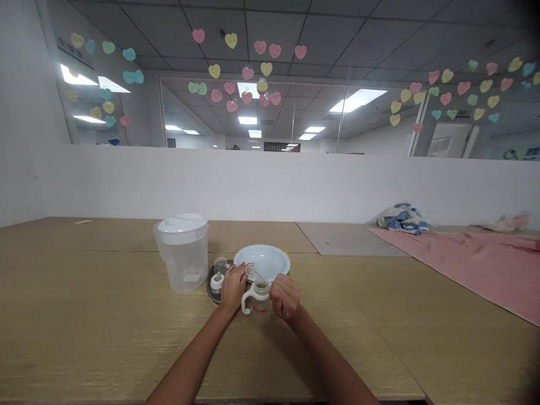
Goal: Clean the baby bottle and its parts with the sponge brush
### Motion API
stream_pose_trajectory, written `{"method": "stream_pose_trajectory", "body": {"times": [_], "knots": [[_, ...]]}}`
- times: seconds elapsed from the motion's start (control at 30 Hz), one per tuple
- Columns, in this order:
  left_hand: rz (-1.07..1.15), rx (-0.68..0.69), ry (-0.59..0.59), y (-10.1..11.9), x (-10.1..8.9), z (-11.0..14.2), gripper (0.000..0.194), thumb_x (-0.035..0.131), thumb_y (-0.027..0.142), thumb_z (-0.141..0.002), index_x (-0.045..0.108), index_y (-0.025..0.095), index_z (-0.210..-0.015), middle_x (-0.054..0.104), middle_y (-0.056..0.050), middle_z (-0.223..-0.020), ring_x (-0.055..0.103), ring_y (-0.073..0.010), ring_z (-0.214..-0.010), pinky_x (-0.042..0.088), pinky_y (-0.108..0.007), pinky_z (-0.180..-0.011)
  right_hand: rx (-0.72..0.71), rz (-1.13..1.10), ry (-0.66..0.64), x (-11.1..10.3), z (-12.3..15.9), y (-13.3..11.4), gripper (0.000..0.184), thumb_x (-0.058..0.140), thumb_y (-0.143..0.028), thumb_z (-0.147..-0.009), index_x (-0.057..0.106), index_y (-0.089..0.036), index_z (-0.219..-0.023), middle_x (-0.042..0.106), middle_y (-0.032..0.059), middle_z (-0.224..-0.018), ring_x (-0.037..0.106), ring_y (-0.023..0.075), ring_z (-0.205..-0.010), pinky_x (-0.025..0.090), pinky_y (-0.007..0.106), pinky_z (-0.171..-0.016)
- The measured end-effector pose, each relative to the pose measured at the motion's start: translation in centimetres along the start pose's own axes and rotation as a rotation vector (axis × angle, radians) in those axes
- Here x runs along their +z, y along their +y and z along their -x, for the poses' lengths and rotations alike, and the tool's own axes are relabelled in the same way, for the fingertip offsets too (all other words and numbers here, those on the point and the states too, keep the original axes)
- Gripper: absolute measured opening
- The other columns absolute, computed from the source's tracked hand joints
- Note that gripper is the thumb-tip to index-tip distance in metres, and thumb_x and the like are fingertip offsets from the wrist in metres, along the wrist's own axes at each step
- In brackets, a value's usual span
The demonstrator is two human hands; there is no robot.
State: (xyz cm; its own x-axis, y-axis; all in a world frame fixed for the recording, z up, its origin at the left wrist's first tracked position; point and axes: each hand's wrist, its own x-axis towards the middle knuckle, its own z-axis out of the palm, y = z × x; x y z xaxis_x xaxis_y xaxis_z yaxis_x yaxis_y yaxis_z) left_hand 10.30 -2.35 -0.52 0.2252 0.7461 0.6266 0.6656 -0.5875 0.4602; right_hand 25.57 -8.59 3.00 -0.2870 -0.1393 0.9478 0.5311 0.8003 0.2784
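While beside the bottle (259, 308), right hand (285, 295) in a fist — left hand (233, 287) opposite (grip unclear).

"Can you read anything here?"

"Not one word. The bottle (262, 316) carries red lettering (259, 309), but it's too blurred."

"And the heart-shaped notes (275, 50)?"

"Too small to tell whether they bear writing."

"What about the far right edge?"

"A round green mark (511, 153), with dark lettering (532, 152) beside it; I can't make out what it says."
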Motion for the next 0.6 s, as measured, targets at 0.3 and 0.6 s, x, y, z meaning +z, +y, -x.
{"method": "stream_pose_trajectory", "body": {"times": [0.3, 0.6], "knots": [[0.019, 0.011, 0.036, 0.07, -0.06, 0.01, 0.033, 0.037, 0.014, -0.085, 0.064, 0.019, -0.102, 0.067, -0.007, -0.107, 0.056, -0.0198, -0.109, 0.035, -0.04, -0.1, -0.007, 0.022, -0.045, -0.06, -0.28, 0.01, 0.039, 0.025, -0.019, -0.092, 0.036, -0.021, -0.055, 0.036, -0.0017, -0.046, 0.029, 0.0123, -0.046, 0.02, 0.028, -0.048], [0.036, 0.034, 0.041, 0.09, -0.14, 0.02, 0.029, 0.038, 0.015, -0.084, 0.065, 0.018, -0.096, 0.068, -0.007, -0.101, 0.059, -0.0197, -0.098, 0.036, -0.041, -0.098, -0.018, 0.026, -0.053, 0.21, -0.22, 0.07, 0.04, 0.025, -0.018, -0.092, 0.036, -0.021, -0.054, 0.037, -0.0019, -0.046, 0.028, 0.012, -0.046, 0.021, 0.028, -0.047]]}}
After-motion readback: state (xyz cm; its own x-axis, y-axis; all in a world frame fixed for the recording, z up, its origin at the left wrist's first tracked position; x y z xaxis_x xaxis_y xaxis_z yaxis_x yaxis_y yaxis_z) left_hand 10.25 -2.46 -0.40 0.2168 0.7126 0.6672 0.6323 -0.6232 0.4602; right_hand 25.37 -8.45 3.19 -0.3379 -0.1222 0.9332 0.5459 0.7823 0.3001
